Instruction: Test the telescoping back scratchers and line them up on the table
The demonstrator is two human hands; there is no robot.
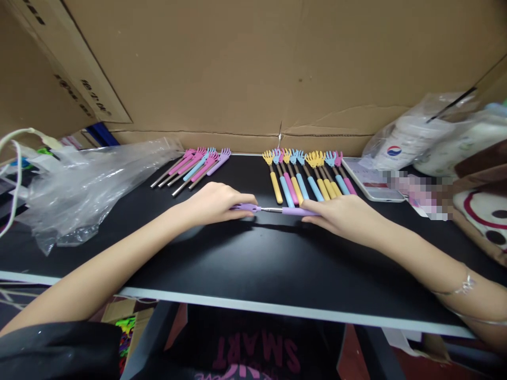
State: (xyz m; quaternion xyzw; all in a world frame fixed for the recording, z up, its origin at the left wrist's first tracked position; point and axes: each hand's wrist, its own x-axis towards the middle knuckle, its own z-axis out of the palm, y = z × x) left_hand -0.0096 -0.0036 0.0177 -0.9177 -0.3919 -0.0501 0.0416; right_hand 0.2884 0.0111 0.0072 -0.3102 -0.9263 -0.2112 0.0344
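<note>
Above the middle of the desk, a purple back scratcher (271, 210) is held level between both my hands. My left hand (217, 205) is closed round its claw-shaped head, and my right hand (339, 215) grips the purple handle. A short length of metal rod shows between head and handle. Beyond my right hand lies a row of back scratchers (295, 182) in yellow, blue and pink, with handles on. To the back left, a group of pink, blue and purple back scratchers (194, 168) lies slanted, several with bare metal rods.
A clear plastic bag (91, 184) lies on the left of the black desk (253, 269). At the right are a phone (374, 182), a bagged white cup (412, 140) and a plush item (485, 216). Cardboard (253, 68) walls the back. Below left stands a box (138, 330) of colourful pieces.
</note>
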